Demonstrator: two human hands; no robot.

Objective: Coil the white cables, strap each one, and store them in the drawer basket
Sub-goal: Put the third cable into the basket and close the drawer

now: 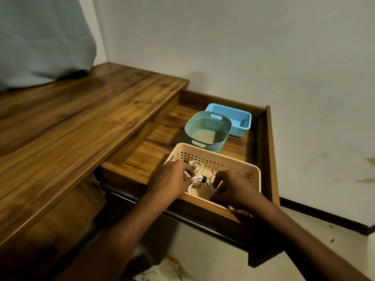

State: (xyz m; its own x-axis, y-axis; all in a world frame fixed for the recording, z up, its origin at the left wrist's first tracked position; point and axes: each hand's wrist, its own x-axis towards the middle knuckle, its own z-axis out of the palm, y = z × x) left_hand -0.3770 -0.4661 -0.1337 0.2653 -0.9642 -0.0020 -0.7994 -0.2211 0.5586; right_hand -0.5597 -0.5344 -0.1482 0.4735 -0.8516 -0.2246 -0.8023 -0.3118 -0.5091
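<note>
A cream perforated basket (221,159) stands at the front of an open wooden drawer (269,151). Coiled white cables (199,184) lie inside it, one bound by a dark strap (203,180). My left hand (172,179) reaches into the basket from the left and pinches a white coil with curled fingers. My right hand (233,187) is inside the basket on the right, fingers curled down over the cables; what it holds is hidden.
Behind the cream basket stand a teal oval basket (209,128) and a light blue rectangular basket (239,118). The wooden desktop (71,122) stretches to the left, with a pale curtain (40,37) hanging over its far end. A grey wall rises on the right.
</note>
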